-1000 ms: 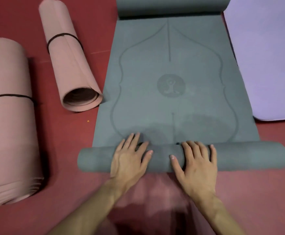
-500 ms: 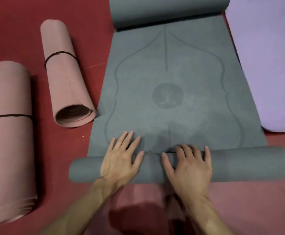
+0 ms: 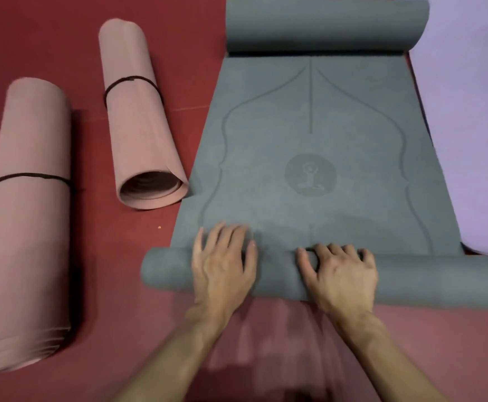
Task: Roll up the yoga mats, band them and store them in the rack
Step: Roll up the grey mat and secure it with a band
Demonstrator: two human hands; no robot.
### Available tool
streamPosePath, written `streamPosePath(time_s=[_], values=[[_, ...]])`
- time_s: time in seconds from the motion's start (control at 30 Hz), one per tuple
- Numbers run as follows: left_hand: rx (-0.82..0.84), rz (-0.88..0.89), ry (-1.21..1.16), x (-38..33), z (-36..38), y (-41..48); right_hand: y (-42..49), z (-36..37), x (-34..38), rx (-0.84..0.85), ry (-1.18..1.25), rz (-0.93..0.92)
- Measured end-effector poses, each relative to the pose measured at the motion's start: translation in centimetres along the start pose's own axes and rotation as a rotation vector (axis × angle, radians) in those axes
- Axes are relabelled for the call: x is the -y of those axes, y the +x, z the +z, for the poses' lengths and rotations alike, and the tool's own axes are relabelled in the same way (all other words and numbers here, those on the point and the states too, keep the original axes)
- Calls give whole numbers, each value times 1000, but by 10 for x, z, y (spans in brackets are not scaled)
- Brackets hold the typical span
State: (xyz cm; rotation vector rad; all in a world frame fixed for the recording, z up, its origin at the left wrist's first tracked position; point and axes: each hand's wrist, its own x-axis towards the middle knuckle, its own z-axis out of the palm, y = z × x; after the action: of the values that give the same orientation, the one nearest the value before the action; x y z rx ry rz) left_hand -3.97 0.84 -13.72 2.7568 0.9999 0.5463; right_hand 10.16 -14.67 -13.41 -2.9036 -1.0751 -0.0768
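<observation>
A: How are the hands placed?

B: The left hand (image 3: pixel 222 265) is laid flat across the rolled near end of the grey mat (image 3: pixel 309 169). Its fingers are straight and spread, and the tips reach onto the flat part beyond the roll. Nothing is gripped by it; the roll is only pressed.

A: And the right hand (image 3: pixel 341 274)?

B: It is set on the same roll, just beside the left. The fingers are bent over the far side of the roll and the thumb is held out to the side. The fingertips are tucked into the crease where the roll meets the flat part, so they are partly hidden.

A: Where is the mat itself found?

B: It is spread on the red floor (image 3: pixel 91 314), rolled at the near end and curled into a second roll (image 3: pixel 324 24) at the far end.

A: What is cut off or unclear?

B: The right end of the near roll is blurred and is cut by the frame edge. A lilac mat (image 3: pixel 469 111) on the right is shown only in part. Two pink rolled mats are seen on the left, the smaller (image 3: pixel 138 117) and the larger (image 3: pixel 25 227), each ringed by a dark band (image 3: pixel 132 82). The near end of the larger one is blurred. The forearms are smeared near the lower edge.
</observation>
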Motion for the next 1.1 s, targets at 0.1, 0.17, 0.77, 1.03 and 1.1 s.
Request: streamPosePath(time_s=[0.1,0.17,0.77,1.03,1.1], values=[[18,36,67,8,6,-20,8,-6,-14,43,5,-2],[9,48,57,9,10,-17,11,-7,-47,73,9,19],[144,120,13,5,12,18,-15,-6,-91,-61,-54,103],[244,116,105,2,7,27,-7,-6,-93,-31,-31,105],[296,95,151,-1,5,31,0,-8,-94,5,-49,101]])
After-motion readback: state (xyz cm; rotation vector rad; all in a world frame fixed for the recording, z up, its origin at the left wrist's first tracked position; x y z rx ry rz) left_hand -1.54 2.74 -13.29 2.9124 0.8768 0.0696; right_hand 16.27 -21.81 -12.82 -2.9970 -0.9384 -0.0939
